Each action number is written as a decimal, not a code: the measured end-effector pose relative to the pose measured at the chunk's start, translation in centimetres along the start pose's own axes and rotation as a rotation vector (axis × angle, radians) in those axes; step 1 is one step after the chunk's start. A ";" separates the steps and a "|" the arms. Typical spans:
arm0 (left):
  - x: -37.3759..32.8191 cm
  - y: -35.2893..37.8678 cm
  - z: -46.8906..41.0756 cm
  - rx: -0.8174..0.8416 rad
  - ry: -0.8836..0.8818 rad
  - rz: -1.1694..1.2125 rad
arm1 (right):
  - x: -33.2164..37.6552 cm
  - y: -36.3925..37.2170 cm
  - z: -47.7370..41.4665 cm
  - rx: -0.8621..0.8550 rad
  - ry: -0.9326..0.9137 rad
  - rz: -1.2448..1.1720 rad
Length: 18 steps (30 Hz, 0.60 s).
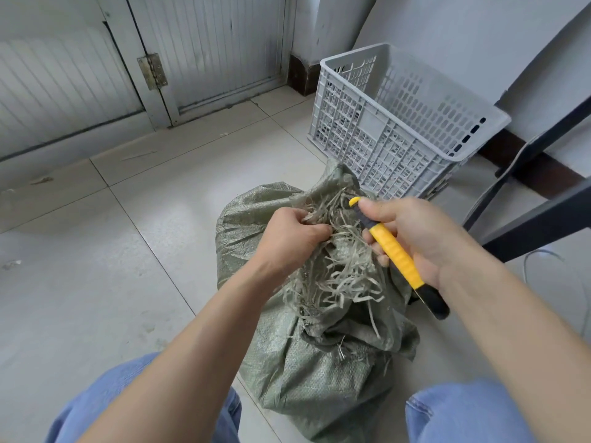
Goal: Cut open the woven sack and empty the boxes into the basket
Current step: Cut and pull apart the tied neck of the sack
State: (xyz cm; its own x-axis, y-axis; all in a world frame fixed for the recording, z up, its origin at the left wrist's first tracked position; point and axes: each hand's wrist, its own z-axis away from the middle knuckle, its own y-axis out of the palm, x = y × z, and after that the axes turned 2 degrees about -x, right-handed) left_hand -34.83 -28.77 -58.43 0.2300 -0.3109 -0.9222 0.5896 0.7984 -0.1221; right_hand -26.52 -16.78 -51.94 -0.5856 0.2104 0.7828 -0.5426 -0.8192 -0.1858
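On pale floor tiles (pixel 96 282) by a grey door (pixel 208 49), our left hand (pixel 294 235) grips the sack (pixel 319 378)'s frayed mouth; our right hand (pixel 425 235) clasps a yellow knife (pixel 396 254), basket (pixel 399 123) behind.

No writing, label, brand or number can be read anywhere here, on any surface in the room.

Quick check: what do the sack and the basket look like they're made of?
Sack: dull green woven plastic, probably polypropylene; crosshatch weave, flat strips fraying at the cut. Basket: rigid grey moulded plastic, matte; slotted lattice walls, thick rim.
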 end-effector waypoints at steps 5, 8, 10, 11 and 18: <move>-0.1 -0.5 -0.5 -0.096 0.057 -0.205 | -1.6 1.1 -0.2 -0.476 -0.521 0.809; 0.2 -1.1 -0.7 -0.160 0.069 -0.245 | -1.5 1.4 -0.2 -0.293 -0.368 0.422; 0.7 -1.3 -0.7 -0.137 0.049 -0.278 | -0.4 0.9 -0.2 -0.101 -0.164 -0.011; 1.0 -1.3 -0.8 -0.122 0.029 -0.282 | 0.1 0.5 -0.3 -0.069 -0.135 -0.073; 1.9 -2.3 -1.6 -0.169 -0.007 -0.427 | 0.3 -0.9 -0.7 -0.467 -0.528 0.639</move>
State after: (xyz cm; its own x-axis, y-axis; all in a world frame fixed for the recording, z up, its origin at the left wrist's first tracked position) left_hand -36.96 -30.37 -60.53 -0.0011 -0.6334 -0.7739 0.4984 0.6706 -0.5495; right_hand -26.64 -15.64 -51.95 -0.5693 -0.5654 0.5969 -0.4666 -0.3756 -0.8008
